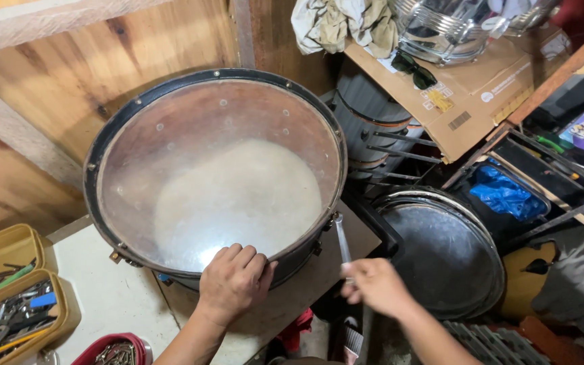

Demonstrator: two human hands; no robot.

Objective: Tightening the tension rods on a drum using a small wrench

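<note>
Drum sits tilted on the worktop in front of me, its clear skin facing up and its black rim leaning toward the wooden wall. My left hand rests on the near edge of that rim, fingers curled together over the hoop and touching the skin just inside it. My right hand is off to the side of the drum, fingers closed around a thin metal tool whose tip reaches up to a lug on the drum's side; the hand is blurred, so I can't tell exactly how the tool is gripped.

Inside the skin a pale round patch shows through. At my left, on the worktop's edge, stand two yellow trays full of small tools, and a red bowl of metal bits lies just below them. To the right of the drum, lower down, a round metal lid lies flat. Beyond it a blue bag sits in a dark frame. Above, a sheet of cardboard carries sunglasses and a shiny metal drum shell, with a crumpled cloth beside it.
</note>
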